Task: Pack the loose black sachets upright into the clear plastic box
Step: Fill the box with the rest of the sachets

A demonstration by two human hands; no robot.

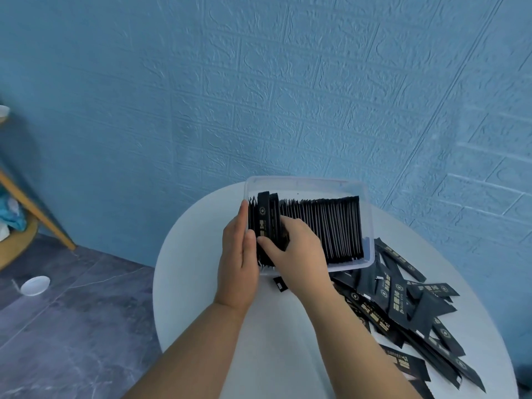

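1. Step in hand: seating a bundle [264, 217] of sachets upright at the left end of the box [370, 226].
2. Right hand [299, 254] grips the bundle, fingers curled over it and thumb in front.
3. Left hand [239, 254] lies flat, fingers straight, against the box's left wall.
4. The box sits on the desk [201, 283], and the row [331, 226] nearly fills it.
5. Next, probably: push the bundle down, let go, then reach for the pile [403, 306] on the right. The fit looks tight.

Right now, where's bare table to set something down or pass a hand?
Free: the table strip left of the left hand; the wedge between both forearms; a strip beyond the loose sachets by the right rim. Crowded: the clear box, nearly full, with the right hand gripping packed sachets; the loose pile fills the near right.
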